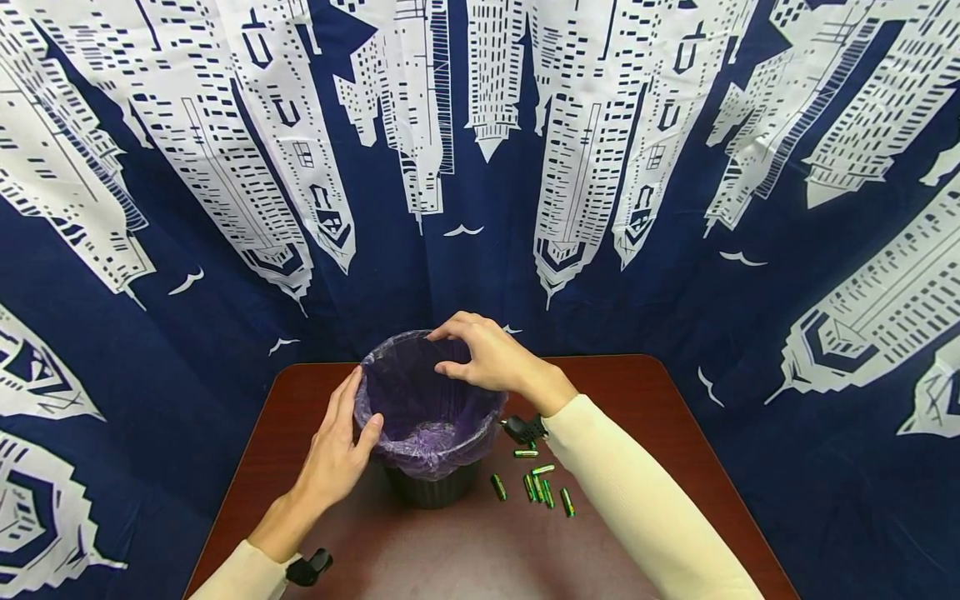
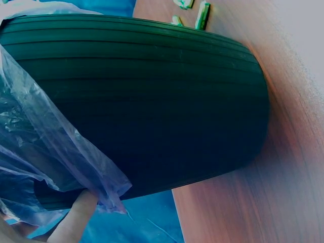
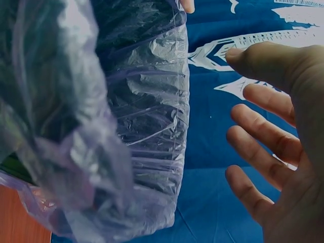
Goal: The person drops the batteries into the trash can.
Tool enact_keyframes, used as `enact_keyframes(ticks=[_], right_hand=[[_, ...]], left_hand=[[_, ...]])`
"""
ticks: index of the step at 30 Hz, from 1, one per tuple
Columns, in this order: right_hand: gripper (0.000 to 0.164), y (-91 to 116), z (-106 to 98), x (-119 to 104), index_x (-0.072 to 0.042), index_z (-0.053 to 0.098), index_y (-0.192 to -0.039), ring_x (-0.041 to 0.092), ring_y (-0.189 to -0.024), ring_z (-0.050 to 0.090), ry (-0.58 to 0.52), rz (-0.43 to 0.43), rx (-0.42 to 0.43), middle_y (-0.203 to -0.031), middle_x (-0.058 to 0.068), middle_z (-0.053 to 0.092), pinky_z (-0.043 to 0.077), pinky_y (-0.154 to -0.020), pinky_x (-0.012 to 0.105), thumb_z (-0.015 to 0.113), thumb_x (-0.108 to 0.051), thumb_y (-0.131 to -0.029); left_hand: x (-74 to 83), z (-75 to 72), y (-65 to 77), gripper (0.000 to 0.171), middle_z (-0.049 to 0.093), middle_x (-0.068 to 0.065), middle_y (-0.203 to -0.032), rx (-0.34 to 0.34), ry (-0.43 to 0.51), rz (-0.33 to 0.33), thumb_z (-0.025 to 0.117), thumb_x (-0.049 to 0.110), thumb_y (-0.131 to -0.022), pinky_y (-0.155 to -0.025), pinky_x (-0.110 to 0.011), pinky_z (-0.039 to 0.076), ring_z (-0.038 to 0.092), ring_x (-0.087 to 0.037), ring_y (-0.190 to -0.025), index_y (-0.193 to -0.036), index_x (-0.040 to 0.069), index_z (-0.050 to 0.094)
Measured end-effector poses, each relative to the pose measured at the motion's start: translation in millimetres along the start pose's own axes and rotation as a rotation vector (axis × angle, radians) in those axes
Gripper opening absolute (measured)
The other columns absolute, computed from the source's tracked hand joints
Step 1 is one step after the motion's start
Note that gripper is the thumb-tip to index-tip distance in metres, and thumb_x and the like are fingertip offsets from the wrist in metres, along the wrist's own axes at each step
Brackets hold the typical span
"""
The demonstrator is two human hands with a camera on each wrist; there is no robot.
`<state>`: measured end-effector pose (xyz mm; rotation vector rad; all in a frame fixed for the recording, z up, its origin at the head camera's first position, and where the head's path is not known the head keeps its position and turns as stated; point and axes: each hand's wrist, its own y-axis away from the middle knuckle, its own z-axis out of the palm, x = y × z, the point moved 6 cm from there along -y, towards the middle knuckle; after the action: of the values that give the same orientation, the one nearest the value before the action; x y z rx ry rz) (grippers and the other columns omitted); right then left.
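A dark ribbed trash bin [image 2: 167, 101] stands on the table, lined with a thin translucent purple trash bag [image 1: 431, 450] folded over its rim. At the bin's left side, my left hand [image 1: 333, 454] has its fingers extended along the lined rim, thumb apart from them. In the left wrist view, a fingertip [image 2: 87, 198] meets the loose lower edge of the bag. My right hand [image 1: 495, 354] hovers over the bin's far right rim, fingers loosely bent and spread from the thumb. The right wrist view shows a gap between the fingers [image 3: 258, 154] and the bag.
Several green batteries [image 1: 538, 487] lie scattered on the reddish-brown table [image 1: 637, 417], right of the bin. A navy curtain [image 1: 480, 283] with white skyline prints hangs close behind the table and along both sides.
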<state>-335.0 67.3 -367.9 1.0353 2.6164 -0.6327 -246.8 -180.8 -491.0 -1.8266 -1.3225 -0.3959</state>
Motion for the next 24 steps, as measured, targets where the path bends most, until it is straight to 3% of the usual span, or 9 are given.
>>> enact_keyframes(ticks=[14, 24], right_hand=[[0.045, 16.2, -12.2, 13.2, -0.008, 0.079, -0.144, 0.032, -0.134, 0.076, -0.004, 0.014, 0.041, -0.143, 0.011, 0.079, 0.061, -0.12, 0.054, 0.09, -0.023, -0.103], [0.044, 35.7, -19.6, 34.4, -0.007, 0.08, -0.143, 0.032, -0.131, 0.075, -0.031, 0.058, 0.072, -0.141, 0.011, 0.079, 0.062, -0.118, 0.054, 0.09, -0.022, -0.103]], left_hand=[[0.3, 1.0, 0.2, 0.084, 0.034, -0.018, -0.19, 0.0, 0.0, 0.002, 0.066, 0.03, -0.115, -0.133, -0.079, 0.041, 0.046, -0.05, -0.17, -0.186, 0.013, 0.026], [-0.9, 1.1, 0.2, 0.084, 0.034, -0.018, -0.19, 0.0, 0.005, 0.001, 0.065, 0.03, -0.115, -0.131, -0.08, 0.042, 0.047, -0.052, -0.169, -0.186, 0.013, 0.025]])
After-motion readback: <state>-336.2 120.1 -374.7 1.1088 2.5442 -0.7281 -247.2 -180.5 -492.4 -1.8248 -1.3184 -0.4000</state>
